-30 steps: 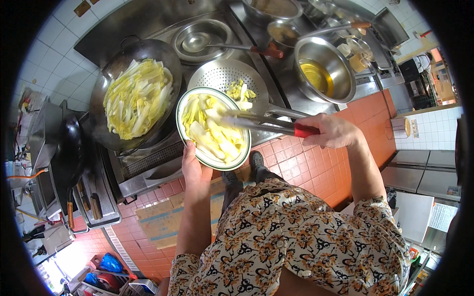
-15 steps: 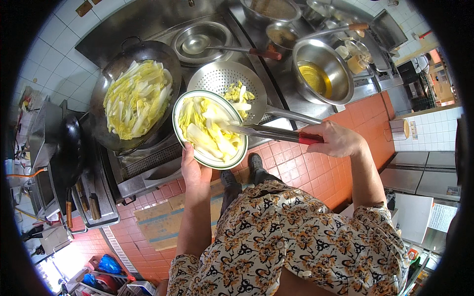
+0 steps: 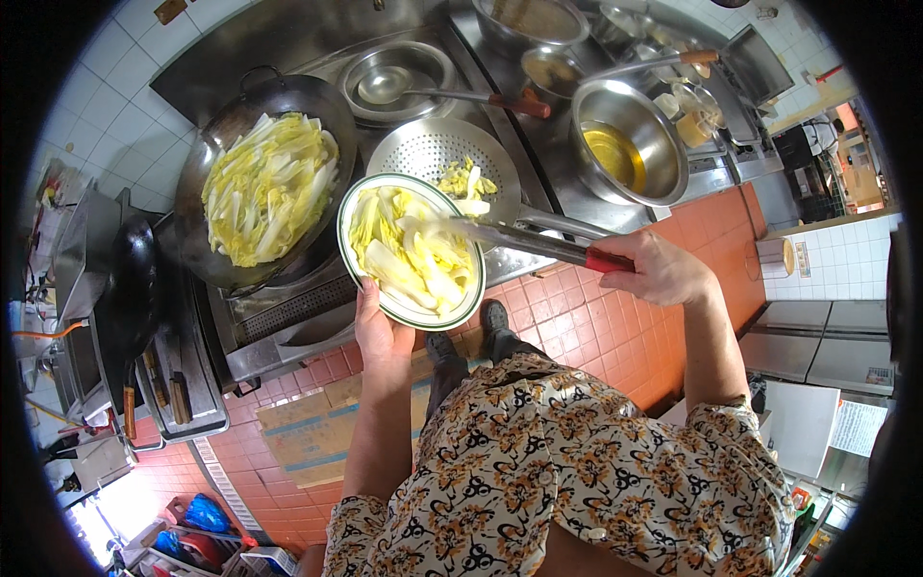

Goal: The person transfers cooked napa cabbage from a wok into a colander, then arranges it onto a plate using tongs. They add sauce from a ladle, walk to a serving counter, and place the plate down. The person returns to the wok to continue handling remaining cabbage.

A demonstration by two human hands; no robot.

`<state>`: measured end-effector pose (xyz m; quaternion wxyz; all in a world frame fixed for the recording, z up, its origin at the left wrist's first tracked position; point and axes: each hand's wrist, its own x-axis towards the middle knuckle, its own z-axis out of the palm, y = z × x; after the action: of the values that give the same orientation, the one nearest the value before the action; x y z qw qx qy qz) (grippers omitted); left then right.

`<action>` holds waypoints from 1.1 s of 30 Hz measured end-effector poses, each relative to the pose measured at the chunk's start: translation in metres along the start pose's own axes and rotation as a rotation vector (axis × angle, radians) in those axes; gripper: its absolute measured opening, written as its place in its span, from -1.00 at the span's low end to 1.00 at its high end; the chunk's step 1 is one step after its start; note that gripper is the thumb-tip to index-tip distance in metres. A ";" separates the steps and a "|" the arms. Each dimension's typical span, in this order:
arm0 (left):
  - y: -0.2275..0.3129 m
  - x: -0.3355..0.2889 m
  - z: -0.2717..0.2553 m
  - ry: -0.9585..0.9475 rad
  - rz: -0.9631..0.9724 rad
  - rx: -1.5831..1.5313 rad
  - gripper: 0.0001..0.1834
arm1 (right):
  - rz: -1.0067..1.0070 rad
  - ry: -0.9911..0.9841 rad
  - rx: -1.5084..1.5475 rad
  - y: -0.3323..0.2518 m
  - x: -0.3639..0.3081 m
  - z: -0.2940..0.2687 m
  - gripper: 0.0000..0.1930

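My left hand (image 3: 385, 335) grips the near edge of an oval white plate (image 3: 437, 319) with a green rim, its thumb on top. Cut napa cabbage (image 3: 399, 260) covers the plate. In my right hand (image 3: 668, 269) is a pair of metal tongs (image 3: 524, 240) with red grips, fingers wrapped round them. Their tips reach into the cabbage at the plate's right side. Just behind the plate rests a perforated strainer (image 3: 409, 144) with a few cabbage pieces (image 3: 466, 181) in it. To the left, a dark wok (image 3: 332, 106) holds a heap of cabbage strips (image 3: 264, 192).
Behind the strainer sits a steel basin (image 3: 423, 62) with a ladle (image 3: 385, 87) in it. A steel bowl of yellow liquid (image 3: 615, 154) stands to the right, with more bowls (image 3: 534, 21) beyond. Another dark wok (image 3: 130, 288) is at far left, above red floor tiles (image 3: 567, 327).
The tongs have shifted slightly up at their tips, over the cabbage. The plate and my left hand hold almost the same place.
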<state>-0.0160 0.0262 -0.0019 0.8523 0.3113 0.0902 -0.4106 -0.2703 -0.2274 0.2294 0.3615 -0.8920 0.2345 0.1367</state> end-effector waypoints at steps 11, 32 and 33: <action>-0.002 -0.001 0.002 0.029 -0.032 -0.049 -0.43 | 0.009 0.104 -0.206 -0.017 0.009 0.019 -0.69; 0.003 -0.002 -0.006 -0.008 -0.005 -0.092 -0.48 | 0.033 0.334 0.073 -0.016 0.011 0.022 -0.62; 0.004 -0.004 -0.008 -0.016 -0.009 -0.088 -0.48 | -0.016 0.409 0.079 -0.008 0.017 0.029 -0.63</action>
<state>-0.0143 0.0352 -0.0045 0.8641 0.2695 0.1026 -0.4125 -0.2537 -0.2066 0.2067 0.3424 -0.8880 0.3010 -0.0594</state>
